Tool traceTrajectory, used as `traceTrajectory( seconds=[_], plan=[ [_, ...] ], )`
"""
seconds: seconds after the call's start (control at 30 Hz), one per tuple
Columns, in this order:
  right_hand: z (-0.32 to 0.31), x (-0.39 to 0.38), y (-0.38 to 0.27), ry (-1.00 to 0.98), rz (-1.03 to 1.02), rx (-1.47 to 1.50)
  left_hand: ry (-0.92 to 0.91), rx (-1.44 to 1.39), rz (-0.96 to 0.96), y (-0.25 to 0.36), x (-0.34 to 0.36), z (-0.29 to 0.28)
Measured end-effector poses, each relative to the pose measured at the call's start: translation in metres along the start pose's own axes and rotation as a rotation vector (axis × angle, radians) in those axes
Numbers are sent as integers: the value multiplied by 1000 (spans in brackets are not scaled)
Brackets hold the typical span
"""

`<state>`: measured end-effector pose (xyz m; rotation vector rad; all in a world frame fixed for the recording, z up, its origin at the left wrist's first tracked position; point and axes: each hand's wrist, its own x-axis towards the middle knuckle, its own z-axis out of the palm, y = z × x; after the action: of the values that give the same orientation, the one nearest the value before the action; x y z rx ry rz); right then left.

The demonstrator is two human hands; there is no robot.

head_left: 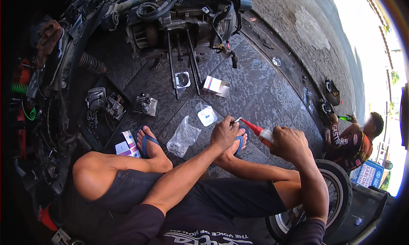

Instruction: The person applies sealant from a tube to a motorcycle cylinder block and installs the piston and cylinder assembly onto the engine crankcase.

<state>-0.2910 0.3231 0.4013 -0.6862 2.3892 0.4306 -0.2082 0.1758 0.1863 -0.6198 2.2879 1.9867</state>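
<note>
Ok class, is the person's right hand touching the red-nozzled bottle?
Touching. The head view shows the right hand closed around the red-nozzled bottle, with no gap between them.

The left hand [224,136] is pinching a small pale piece [238,119] in its fingertips, while the right hand [289,144] is gripping a bottle [265,136] and pointing its red nozzle toward that piece. Left of the hands, a clear plastic bag [184,136] is lying on the tiled floor [262,100]. A white box [216,86] is lying farther off, and an engine [179,25] is standing beyond it. A spoked wheel [346,189] is resting near right; another person [352,142] is holding something green [343,117] at far right.
</note>
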Motion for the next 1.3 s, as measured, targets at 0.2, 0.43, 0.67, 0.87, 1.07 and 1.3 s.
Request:
traceTrajectory(
  seconds=[0.2,0.43,0.67,0.87,1.07,1.3],
  plan=[
    [4,6,13,-8,16,35,15,-38,30,0,2,-1],
    [26,36,55,20,-26,210,49,47,30,-5,6,-2],
    [122,115,63,366,45,758,-38,-106,-172,-23,25,-5],
    [204,208,11,669,194,1229,-104,-515,-350,-43,33,-14],
    [245,240,-13,765,253,1309,-165,-647,-453,-37,41,-22],
    [273,210,-20,743,587,1343,-70,-401,-471,-43,49,-17]
  ],
)
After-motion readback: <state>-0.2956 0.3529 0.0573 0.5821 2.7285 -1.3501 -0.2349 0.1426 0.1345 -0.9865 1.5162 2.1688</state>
